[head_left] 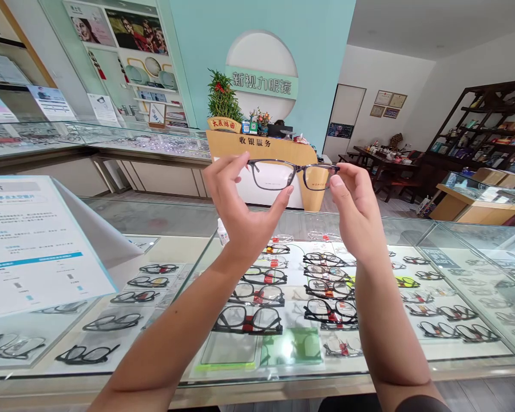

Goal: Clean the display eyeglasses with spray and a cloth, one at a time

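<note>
A pair of black-framed eyeglasses is held up in front of me, above the glass display case. My left hand grips its left end, with the thumb at the lower rim of the left lens and the fingers by the upper corner. Against the right end, my right hand pinches the frame between thumb and fingers. Small print shows on both lenses. Below my hands, rows of eyeglasses lie inside the case, several with red tags.
A white and blue printed sign stands on the counter at left. Beyond the case are a wooden cashier desk with a plant, and more glass cases along the left. A dark wooden shelf stands at right.
</note>
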A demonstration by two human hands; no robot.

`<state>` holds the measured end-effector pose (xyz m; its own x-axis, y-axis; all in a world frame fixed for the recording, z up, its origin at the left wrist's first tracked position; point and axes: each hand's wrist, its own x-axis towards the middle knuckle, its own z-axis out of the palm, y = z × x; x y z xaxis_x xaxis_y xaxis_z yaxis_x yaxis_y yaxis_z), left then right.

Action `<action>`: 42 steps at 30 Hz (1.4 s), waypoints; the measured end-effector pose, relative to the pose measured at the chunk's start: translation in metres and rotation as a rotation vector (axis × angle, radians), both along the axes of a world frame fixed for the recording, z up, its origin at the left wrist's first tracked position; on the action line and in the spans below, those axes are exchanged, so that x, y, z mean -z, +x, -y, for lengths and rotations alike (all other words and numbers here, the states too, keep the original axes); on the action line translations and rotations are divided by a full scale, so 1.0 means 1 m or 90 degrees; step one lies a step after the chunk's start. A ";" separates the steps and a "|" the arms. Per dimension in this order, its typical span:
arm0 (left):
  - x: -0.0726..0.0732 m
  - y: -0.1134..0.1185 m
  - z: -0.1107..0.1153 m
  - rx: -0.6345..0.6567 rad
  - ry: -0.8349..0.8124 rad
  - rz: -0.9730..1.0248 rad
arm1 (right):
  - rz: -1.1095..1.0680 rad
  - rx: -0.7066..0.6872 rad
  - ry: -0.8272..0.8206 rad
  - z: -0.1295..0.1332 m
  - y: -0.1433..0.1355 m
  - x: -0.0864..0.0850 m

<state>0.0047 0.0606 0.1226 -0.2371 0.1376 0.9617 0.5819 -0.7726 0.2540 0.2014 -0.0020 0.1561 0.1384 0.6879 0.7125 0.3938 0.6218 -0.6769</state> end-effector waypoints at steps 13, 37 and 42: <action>0.001 -0.014 -0.029 0.165 -0.057 -0.003 | 0.018 0.080 0.142 0.004 -0.010 0.000; -0.001 -0.004 -0.023 0.258 -0.054 -0.006 | -0.099 -0.074 0.162 0.015 -0.020 -0.007; -0.001 -0.005 -0.021 0.241 -0.108 -0.036 | -0.097 -0.071 0.139 0.014 -0.016 -0.008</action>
<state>-0.0008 0.0819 0.1241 -0.0865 0.3629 0.9278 0.2808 -0.8847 0.3722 0.1852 -0.0160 0.1638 0.1875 0.5379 0.8219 0.2190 0.7928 -0.5688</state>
